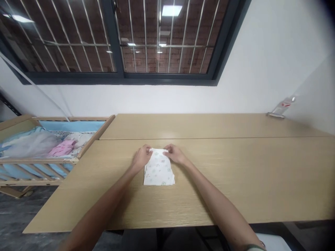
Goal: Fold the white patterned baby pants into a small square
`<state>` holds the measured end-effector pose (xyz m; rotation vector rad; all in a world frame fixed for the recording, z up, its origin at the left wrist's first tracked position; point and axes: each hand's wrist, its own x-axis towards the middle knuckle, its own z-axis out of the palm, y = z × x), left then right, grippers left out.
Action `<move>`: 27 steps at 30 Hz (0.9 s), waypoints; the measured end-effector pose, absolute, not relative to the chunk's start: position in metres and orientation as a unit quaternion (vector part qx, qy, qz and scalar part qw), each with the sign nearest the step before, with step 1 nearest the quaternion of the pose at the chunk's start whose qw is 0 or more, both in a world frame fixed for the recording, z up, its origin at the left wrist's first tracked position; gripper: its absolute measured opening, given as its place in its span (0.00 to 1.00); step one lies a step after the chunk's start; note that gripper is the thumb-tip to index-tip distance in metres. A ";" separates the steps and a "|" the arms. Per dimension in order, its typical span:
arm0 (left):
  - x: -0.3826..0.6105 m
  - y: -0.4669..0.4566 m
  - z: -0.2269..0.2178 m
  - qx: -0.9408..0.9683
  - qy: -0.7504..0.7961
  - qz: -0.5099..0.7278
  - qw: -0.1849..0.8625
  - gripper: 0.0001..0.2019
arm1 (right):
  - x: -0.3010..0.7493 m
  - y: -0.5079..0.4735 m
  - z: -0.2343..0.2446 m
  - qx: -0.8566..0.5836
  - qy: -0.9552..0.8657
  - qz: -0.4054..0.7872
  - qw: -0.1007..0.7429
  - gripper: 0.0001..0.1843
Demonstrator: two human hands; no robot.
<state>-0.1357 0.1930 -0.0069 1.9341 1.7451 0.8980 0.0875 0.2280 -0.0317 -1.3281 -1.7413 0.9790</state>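
Observation:
A small white cloth with a faint scattered print lies folded on the wooden table, its lower edge towards me. My left hand pinches the cloth's far left corner between thumb and fingers. At the far right corner, my right hand grips the fabric the same way. The far edge between the two hands looks pulled straight. Layers show along the lower right side, where the edges do not quite line up. What kind of cloth item it is, I cannot tell.
To the left stands a wooden crib with blue lining, holding a pink cloth and pale bedding. A clear stand sits at the back right of the table. Behind it all is a white wall under a barred window.

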 end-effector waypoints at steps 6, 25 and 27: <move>-0.129 0.133 0.002 0.750 0.585 0.302 0.055 0.17 | 0.090 0.213 -0.022 -0.491 -0.745 0.276 0.357 0.21; -0.093 -0.007 -0.063 0.766 0.579 0.269 -0.082 0.26 | 0.048 0.129 -0.004 -0.237 -0.929 0.276 0.070 0.29; -0.094 -0.006 -0.063 0.767 0.576 0.270 -0.086 0.27 | 0.048 0.150 -0.010 -0.257 -0.925 0.267 0.080 0.29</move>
